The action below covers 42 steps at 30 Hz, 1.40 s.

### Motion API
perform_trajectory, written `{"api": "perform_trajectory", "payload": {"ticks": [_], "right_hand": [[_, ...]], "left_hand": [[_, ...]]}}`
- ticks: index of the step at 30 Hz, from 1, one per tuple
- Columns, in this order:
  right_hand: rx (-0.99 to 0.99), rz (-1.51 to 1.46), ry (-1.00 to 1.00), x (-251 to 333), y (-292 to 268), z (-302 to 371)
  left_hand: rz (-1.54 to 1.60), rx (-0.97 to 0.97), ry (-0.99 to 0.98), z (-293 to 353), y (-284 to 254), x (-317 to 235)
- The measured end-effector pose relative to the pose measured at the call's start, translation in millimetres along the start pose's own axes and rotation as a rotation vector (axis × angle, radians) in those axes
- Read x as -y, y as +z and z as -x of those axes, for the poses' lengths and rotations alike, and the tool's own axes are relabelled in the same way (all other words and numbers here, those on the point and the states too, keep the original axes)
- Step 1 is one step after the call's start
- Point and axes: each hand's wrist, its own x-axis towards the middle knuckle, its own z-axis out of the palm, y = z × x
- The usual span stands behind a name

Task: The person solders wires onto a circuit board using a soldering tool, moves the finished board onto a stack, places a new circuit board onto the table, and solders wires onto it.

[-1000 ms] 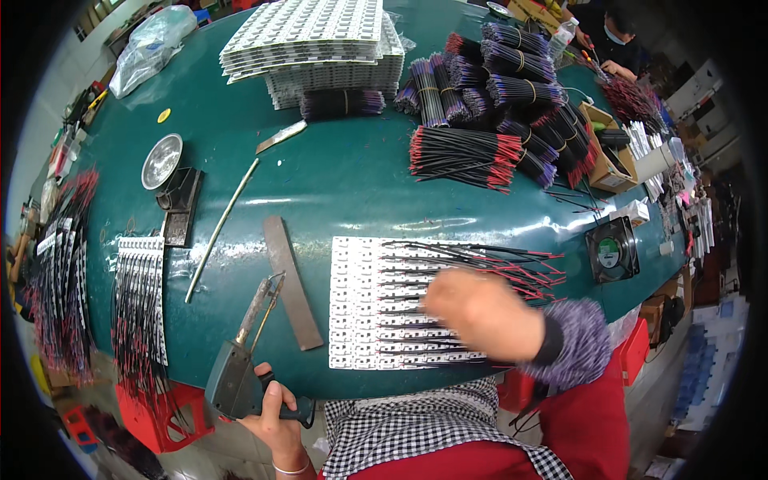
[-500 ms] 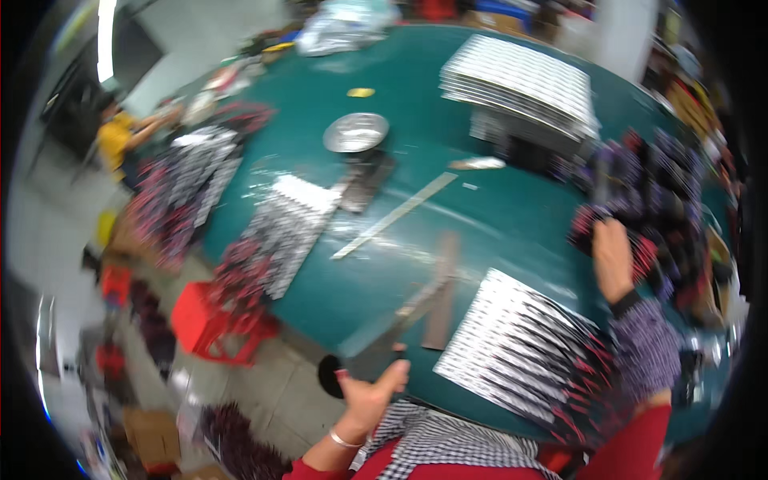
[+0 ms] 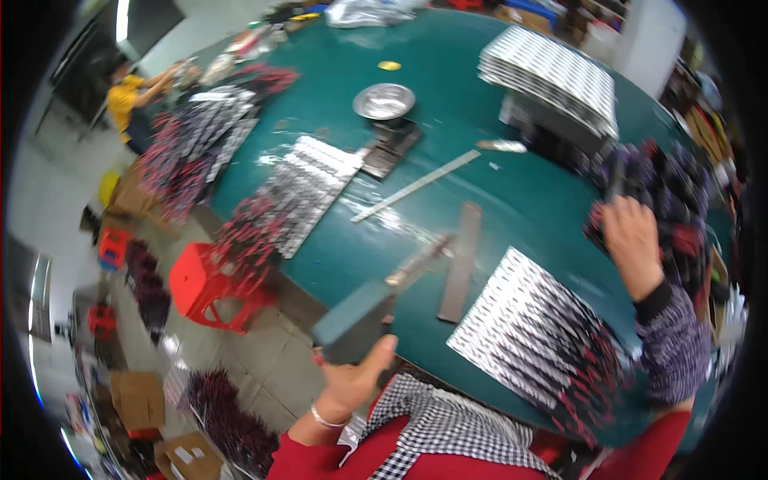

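Observation:
My right hand point(image 3: 634, 244) reaches to the right side of the table, fingers curled on a dark bundle point(image 3: 594, 224) with red bits, at the edge of a heap of purple and black bundles point(image 3: 668, 188). My left hand point(image 3: 352, 384) is at the near table edge, thumb and fingers around something dark point(image 3: 356, 342) that I cannot make out. Just beyond it lies a broad-bladed knife point(image 3: 352, 310) with a wooden handle. In front of me is a white patterned sheet point(image 3: 512, 308) with rows of black strands ending in red.
Beyond lie a flat brown bar point(image 3: 461, 264), a ruler point(image 3: 416, 186), a scale with a metal bowl point(image 3: 384, 102) and a tall stack of white sheets point(image 3: 552, 76). More stranded sheets point(image 3: 316, 184) overhang the left edge above a red stool point(image 3: 196, 284). A person in yellow point(image 3: 124, 104) works far left.
The table scene has shifted upward in the view. My right hand has moved slightly across the heap, its fingers still on a bundle. My left hand stays near the table edge.

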Motion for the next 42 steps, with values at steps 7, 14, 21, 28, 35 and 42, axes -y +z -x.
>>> {"api": "perform_trajectory", "payload": {"ticks": [7, 14, 21, 28, 35, 42], "right_hand": [[0.403, 0.16, -0.146, 100, 32, 2], [0.361, -0.848, 0.146, 104, -66, 30], [0.445, -1.441, 0.622, 169, -111, 77], [0.354, -1.337, 0.653, 198, -103, 97], [0.323, -1.27, 0.604, 203, -103, 101], [0.304, -1.349, 0.687, 203, -102, 101]], "left_hand": [[-0.02, -0.026, 0.22, 11, 1, 6], [-0.029, 0.031, 0.002, 33, -23, 25], [-0.116, 0.105, -0.116, 55, -30, 38], [-0.288, 0.334, -0.127, 79, -53, 55], [-0.375, 0.425, -0.071, 86, -52, 53], [-0.446, 0.37, -0.004, 83, -39, 45]]}}
